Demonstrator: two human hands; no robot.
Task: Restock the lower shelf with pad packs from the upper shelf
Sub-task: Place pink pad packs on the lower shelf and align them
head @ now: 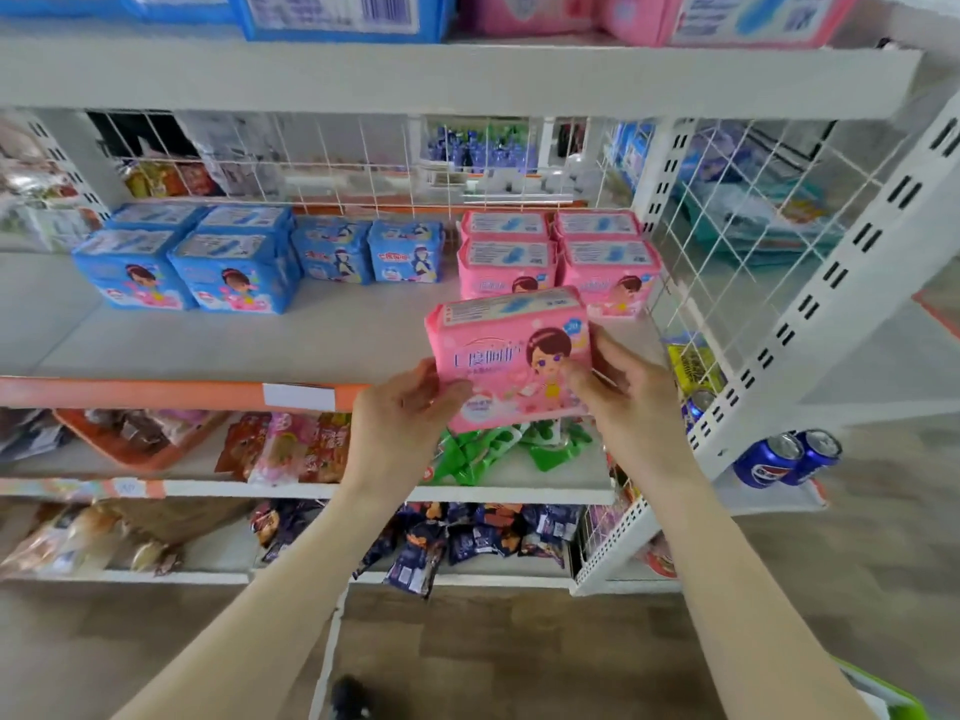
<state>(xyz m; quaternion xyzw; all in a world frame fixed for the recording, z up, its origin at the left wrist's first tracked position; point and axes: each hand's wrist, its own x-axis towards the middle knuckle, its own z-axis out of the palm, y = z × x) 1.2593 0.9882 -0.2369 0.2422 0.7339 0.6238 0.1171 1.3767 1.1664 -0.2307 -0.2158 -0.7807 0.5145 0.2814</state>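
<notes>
The pink pad pack [498,350] has its long axis running left to right, its right end tipped a little higher. Its printed front, with the cartoon girl upright, faces me. I hold it in the air at the front edge of the lower shelf [311,335], just in front of the pink stacks [558,252]. My left hand [405,413] grips its lower left corner. My right hand [628,392] pinches the right end, thumb on the front. Blue packs [208,262] sit further left, and more pink packs [535,13] lie on the upper shelf [467,80].
</notes>
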